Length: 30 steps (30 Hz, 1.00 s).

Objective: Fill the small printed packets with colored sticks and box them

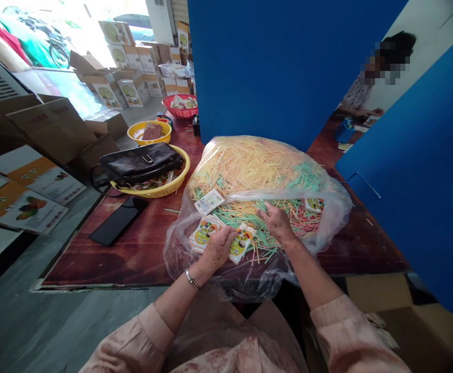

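A large clear plastic bag lies open on the table, full of thin sticks in yellow, green and pink. My left hand is closed on a small printed packet at the bag's near side. Beneath and left of that hand are more printed packets. My right hand is pinched over the sticks, its fingertips on a few green sticks. One packet rests on the bag's left edge, and another packet lies among the sticks at right.
A black phone and a yellow basket bearing a black handbag are at left on the table. Behind are a smaller yellow basket and a red basket. Blue partitions stand behind; another person sits beyond.
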### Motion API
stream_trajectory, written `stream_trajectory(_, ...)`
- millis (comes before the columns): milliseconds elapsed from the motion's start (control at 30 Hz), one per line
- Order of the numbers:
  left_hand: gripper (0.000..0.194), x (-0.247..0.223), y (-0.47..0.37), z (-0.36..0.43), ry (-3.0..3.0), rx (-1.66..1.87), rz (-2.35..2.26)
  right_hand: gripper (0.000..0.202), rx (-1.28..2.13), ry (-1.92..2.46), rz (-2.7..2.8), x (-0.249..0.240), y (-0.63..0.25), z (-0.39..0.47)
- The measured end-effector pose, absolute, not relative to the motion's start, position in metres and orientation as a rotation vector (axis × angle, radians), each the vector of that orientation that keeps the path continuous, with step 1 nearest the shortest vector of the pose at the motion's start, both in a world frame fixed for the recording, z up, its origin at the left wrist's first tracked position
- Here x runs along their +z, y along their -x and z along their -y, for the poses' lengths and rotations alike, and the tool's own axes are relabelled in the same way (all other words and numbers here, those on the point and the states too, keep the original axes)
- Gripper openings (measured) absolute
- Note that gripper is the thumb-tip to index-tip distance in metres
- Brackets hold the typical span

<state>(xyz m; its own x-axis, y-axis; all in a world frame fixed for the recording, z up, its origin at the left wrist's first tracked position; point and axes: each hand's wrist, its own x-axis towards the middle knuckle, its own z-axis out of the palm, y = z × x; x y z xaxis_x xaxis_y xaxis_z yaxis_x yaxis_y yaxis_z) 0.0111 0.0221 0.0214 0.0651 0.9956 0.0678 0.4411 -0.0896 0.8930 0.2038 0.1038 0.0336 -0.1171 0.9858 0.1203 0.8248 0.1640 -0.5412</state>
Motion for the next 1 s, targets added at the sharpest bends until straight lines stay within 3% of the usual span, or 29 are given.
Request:
stream_trajectory(133,0.019,0.02,-0.014,-0.024,-1.607,0.979,-1.49,0.025,0.458,1.697,1.979,0.035,-0.206,-0.105)
stream_trajectory(433,0.021,0.025,-0.017,-0.022,-1.61,0.98,-1.39,0.026,1.268,1.048,1.146,0.047,-0.184,-0.078)
stream_trajectory(700,0.022,0.022,-0.018,-0.02,-1.609,0.922,-1.323,0.023,1.01,1.085,1.128,0.056,-0.18,-0.069)
stream_trajectory(1000,0.023,0.013,-0.025,-0.017,-1.504,1.032,-1.35,0.021,1.229,0.981,0.954,0.039,-0.156,-0.047)
